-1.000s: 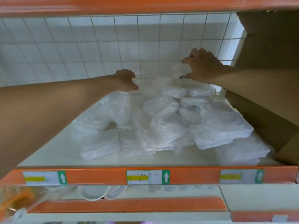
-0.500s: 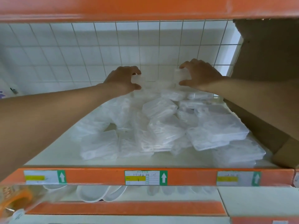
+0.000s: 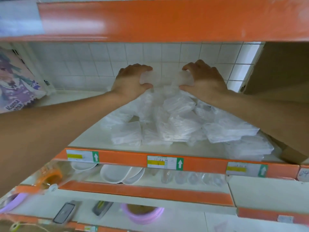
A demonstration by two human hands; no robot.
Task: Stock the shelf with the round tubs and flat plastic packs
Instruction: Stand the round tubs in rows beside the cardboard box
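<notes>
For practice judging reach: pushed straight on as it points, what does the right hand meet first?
Probably the white wire grid at the back, just past the right hand and the clear pack it grips; depth is unclear.

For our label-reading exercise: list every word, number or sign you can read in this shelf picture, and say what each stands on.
"Koma": on the purple illustrated pack at far left; the line beneath is cut off.
White up arrows on green: on the three shelf-edge labels; their writing is too blurred to read.
Handwritten tag, far right: unreadable.
</notes>
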